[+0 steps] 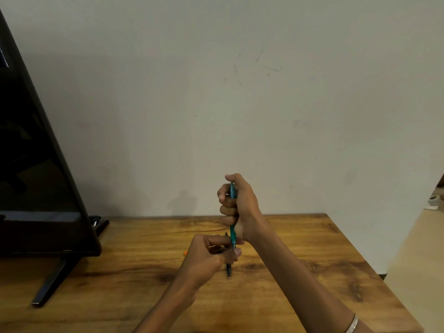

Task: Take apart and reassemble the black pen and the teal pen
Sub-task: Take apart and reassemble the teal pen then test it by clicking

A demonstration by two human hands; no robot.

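My right hand (236, 205) grips the teal pen (232, 233) upright above the wooden table (300, 272), fingers wrapped round its upper barrel. My left hand (211, 255) pinches the pen's lower end between thumb and fingers. The black pen (228, 270) lies on the table below and behind my hands, its tip towards me, mostly hidden by them.
A dark TV screen (36, 164) on a slanted stand (51, 282) fills the left side of the table. A small orange piece (185, 253) lies on the table left of my left hand. A plain wall stands behind; the table's right edge drops to the floor.
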